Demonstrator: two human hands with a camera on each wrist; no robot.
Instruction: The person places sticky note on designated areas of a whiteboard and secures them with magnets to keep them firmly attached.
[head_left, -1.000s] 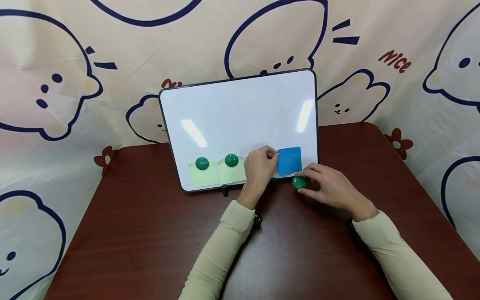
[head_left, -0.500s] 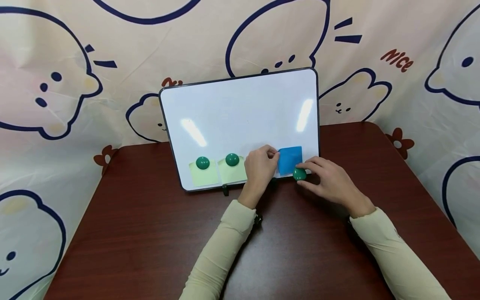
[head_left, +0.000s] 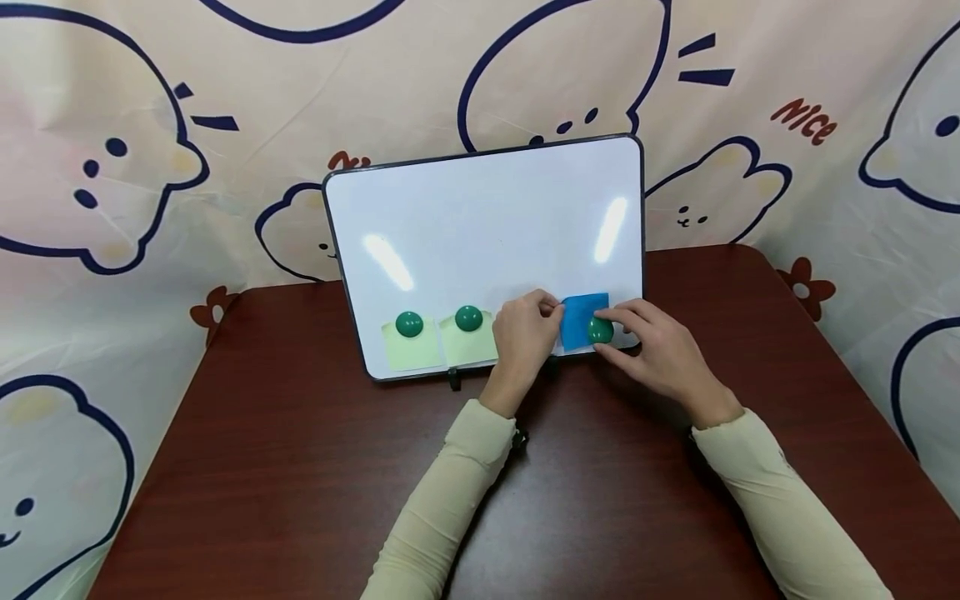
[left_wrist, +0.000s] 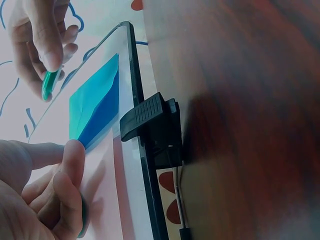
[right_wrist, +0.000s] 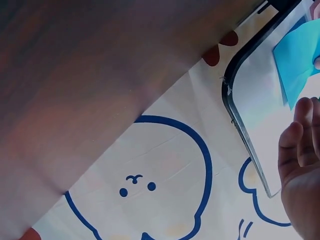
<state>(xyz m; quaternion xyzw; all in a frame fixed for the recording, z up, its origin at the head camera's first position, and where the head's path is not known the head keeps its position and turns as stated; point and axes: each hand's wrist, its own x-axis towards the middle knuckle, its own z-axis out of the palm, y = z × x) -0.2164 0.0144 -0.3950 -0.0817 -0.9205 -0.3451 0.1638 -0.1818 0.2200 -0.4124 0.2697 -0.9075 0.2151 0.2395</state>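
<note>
My left hand [head_left: 528, 333] pinches the left corner of a blue sticky note [head_left: 576, 321] against the lower right of a whiteboard [head_left: 480, 225]. Between thumb and fingers, my right hand [head_left: 666, 354] holds a green round magnet [head_left: 600, 330] in front of the note's right side. The left wrist view has this magnet [left_wrist: 48, 86] edge-on, apart from the blue note [left_wrist: 95, 102], whose lower part bends away from the board. Below the left hand [left_wrist: 45, 185] there lies a pinkish paper [left_wrist: 107, 200], with a green rim [left_wrist: 83, 215] mostly hidden behind the fingers.
Two pale green notes [head_left: 412, 354] sit at the board's lower left, each under a green magnet [head_left: 409, 324]. A black clip [left_wrist: 150, 120] grips the board's bottom edge. The board stands on a brown table [head_left: 300, 467] before a cartoon-printed cloth [head_left: 390, 92].
My right hand has raised the green magnet from below the board's bottom edge to in front of the blue note's right side. The left hand keeps its pinch at the note's corner.
</note>
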